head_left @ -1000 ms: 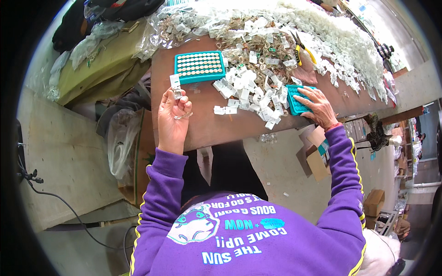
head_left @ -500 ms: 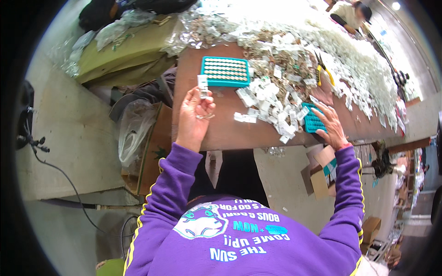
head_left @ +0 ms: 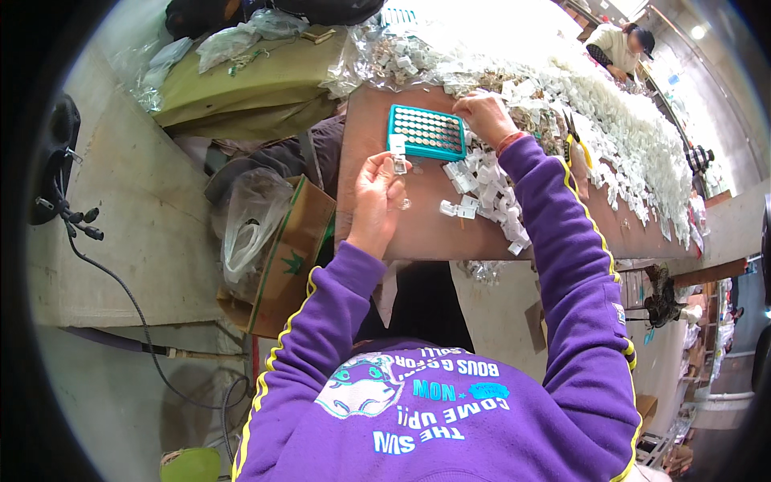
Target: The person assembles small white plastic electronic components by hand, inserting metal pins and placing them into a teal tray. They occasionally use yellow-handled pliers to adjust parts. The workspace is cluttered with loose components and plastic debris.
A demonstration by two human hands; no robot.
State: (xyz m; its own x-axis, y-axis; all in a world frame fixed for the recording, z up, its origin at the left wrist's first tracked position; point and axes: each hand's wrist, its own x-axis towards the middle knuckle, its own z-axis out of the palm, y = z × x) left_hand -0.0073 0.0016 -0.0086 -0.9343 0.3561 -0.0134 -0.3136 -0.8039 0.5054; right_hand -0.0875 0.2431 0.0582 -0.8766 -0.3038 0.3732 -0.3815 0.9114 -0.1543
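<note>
Left hand [head_left: 377,197]: The thumb and finger are pinched together on a small white piece, with no gap left over. A shiny loop [head_left: 404,204] hangs by the other fingers, which are curled.
Small white piece [head_left: 398,149]: It sits right in the fingertips. Its top part sticks up past them, away from the person, and its low part is between the thumb and finger. It is by the near left corner of the tray; I can't tell if they touch.
Right hand [head_left: 487,116]: It is at the far right corner of the tray, with its fingers bunched and pointing left. I can't tell if it holds anything.
Tray [head_left: 434,153]: It is blue-green and lies on the brown table [head_left: 430,233], between the two hands. Rows of round shiny discs [head_left: 426,127] sit in it.
White pile [head_left: 491,181]: Lots of little white pieces lie to the right of the tray, partly behind the right arm.
Pliers [head_left: 580,149]: They have yellow handles and lie right of that arm.
</note>
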